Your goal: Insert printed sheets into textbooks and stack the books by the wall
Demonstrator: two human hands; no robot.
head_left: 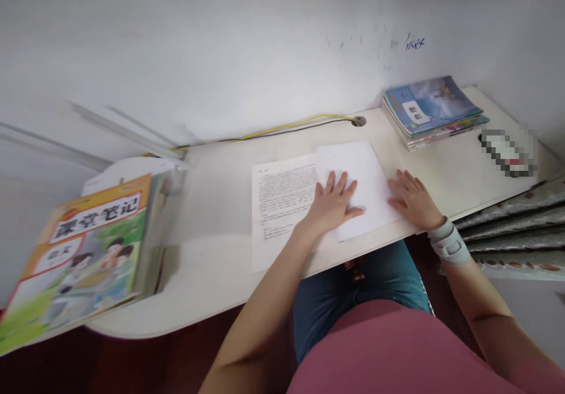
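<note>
My left hand lies with its fingers spread on a blank white sheet of paper. Partly under that sheet, to its left, is a printed page covered in lines of small text. My right hand rests with fingers extended at the right edge of the blank sheet, partly on the desk, and a pale band circles its wrist. Neither hand grips anything. The left forearm crosses over the lower corner of the printed page.
A tall stack of books with a colourful cover stands on the desk's left end. Another book stack sits at the back right, near a blurred-out object. Yellow and black cables run along the wall to a desk hole.
</note>
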